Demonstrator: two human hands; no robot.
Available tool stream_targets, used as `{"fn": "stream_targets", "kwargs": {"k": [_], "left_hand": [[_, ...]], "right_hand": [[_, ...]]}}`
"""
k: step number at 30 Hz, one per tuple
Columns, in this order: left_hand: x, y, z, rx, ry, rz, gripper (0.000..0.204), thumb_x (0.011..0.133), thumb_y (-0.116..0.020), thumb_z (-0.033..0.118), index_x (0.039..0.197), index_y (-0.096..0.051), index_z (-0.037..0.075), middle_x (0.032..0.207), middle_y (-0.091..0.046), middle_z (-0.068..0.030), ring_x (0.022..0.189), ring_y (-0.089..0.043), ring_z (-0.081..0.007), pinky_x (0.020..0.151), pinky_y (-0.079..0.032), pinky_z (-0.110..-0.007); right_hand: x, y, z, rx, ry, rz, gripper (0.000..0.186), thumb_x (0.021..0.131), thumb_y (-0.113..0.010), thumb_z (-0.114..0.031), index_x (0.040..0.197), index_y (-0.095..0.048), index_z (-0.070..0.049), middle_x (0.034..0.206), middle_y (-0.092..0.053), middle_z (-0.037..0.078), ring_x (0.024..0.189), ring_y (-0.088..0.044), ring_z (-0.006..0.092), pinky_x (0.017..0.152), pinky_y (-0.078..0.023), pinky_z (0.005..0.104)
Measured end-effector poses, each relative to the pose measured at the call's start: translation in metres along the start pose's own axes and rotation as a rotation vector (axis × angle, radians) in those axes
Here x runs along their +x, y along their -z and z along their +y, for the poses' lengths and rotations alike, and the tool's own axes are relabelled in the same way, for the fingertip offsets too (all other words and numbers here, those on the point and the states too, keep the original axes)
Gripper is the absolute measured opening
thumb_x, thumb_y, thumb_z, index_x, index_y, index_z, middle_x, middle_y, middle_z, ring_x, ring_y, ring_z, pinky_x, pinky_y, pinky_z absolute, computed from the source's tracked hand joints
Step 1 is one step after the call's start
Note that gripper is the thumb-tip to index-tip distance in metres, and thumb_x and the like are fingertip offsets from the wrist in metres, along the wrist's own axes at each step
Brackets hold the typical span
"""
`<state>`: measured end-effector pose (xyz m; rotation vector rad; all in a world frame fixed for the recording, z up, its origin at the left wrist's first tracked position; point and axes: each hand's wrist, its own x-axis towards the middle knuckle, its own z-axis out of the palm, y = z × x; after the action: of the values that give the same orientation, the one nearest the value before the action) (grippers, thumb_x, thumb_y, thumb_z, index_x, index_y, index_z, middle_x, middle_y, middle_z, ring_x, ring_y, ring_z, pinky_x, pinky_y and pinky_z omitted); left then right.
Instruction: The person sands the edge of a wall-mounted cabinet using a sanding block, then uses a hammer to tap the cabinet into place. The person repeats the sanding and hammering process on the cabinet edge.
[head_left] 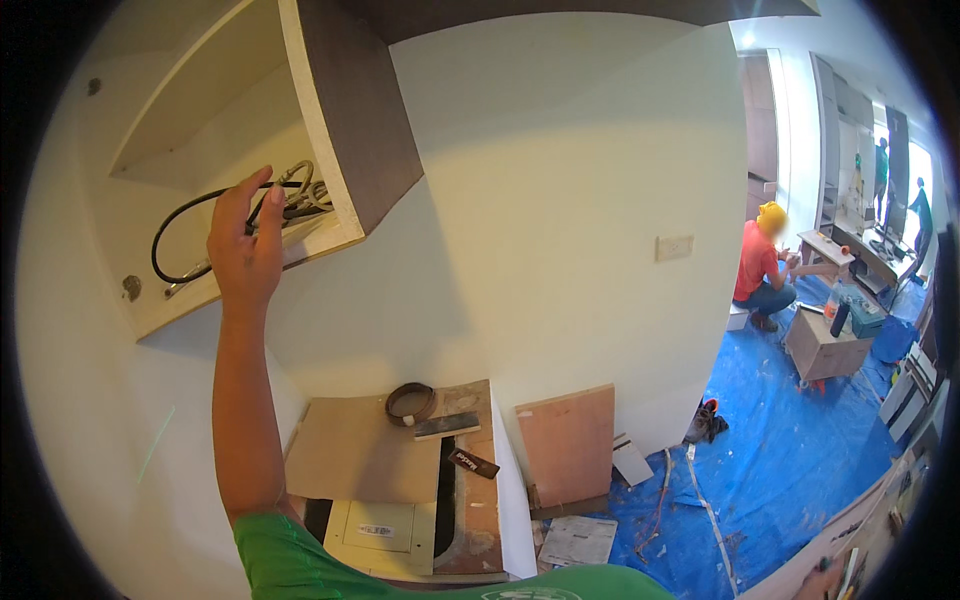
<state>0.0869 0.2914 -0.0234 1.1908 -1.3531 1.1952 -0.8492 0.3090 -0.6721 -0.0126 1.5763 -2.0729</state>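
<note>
My left hand [243, 240] is raised to the open wall cabinet [355, 120] at the upper left, its back toward me. Its thumb and forefinger are apart, and I see nothing held between them. Behind the fingers lies a bundle of grey cable [305, 190] on the cabinet's lower shelf. A black cable [160, 235] loops out to the left and passes behind my hand; whether the hidden fingers touch it does not show. My right hand is out of view.
Below stands a counter with a brown coiled strip [410, 403], a loose board [365, 440] and a cream metal panel [375, 530]. A wooden panel [568, 445] leans on the wall. Blue sheeting [760, 450] covers the floor; a person in a yellow head covering [762, 260] crouches far right.
</note>
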Motion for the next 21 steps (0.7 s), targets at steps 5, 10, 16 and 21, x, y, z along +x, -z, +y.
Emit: {"fn": "stream_targets", "kwargs": {"k": [5, 10, 16, 21], "left_hand": [[0.012, -0.014, 0.001, -0.026, 0.073, -0.065, 0.040, 0.092, -0.064, 0.031, 0.117, -0.063, 0.000, 0.110, -0.066, -0.0157, 0.107, -0.059, -0.0271, 0.094, -0.045, -0.036], [0.014, -0.020, 0.001, 0.061, -0.064, -0.166, 0.041, 0.091, -0.064, 0.034, 0.116, -0.064, 0.000, 0.115, -0.063, -0.0160, 0.109, -0.057, -0.0295, 0.096, -0.043, -0.039], [0.020, -0.025, -0.021, 0.177, 0.042, -0.164, 0.042, 0.093, -0.061, 0.037, 0.113, -0.065, 0.000, 0.116, -0.063, -0.0161, 0.113, -0.053, -0.0284, 0.097, -0.041, -0.039], [0.025, -0.022, -0.043, 0.019, 0.307, -0.227, 0.046, 0.097, -0.055, 0.040, 0.111, -0.065, -0.002, 0.104, -0.064, -0.0147, 0.100, -0.057, -0.0239, 0.093, -0.042, -0.034]], "right_hand": [[-0.208, -0.230, -0.042, 0.095, 0.307, -0.166, 0.015, 0.084, -0.058, -0.013, 0.096, -0.053, -0.006, 0.073, -0.052, 0.004, 0.057, -0.051, 0.0122, 0.049, -0.042, 0.0262], [-0.329, -0.359, -0.076, 0.133, 0.243, -0.657, 0.020, 0.094, -0.053, -0.017, 0.113, -0.050, -0.009, 0.066, -0.052, 0.002, 0.044, -0.044, 0.0065, 0.037, -0.034, 0.0217], [-0.385, -0.490, -0.075, -0.145, 0.600, -1.222, 0.022, 0.098, -0.058, -0.026, 0.095, -0.061, -0.004, 0.063, -0.053, 0.003, 0.049, -0.050, 0.0112, 0.045, -0.037, 0.0259], [-0.513, -0.615, -0.145, -0.092, 1.516, -1.591, 0.011, 0.081, -0.068, -0.007, 0.088, -0.060, -0.005, 0.078, -0.059, 0.014, 0.074, -0.058, 0.0354, 0.063, -0.046, 0.0430]]}}
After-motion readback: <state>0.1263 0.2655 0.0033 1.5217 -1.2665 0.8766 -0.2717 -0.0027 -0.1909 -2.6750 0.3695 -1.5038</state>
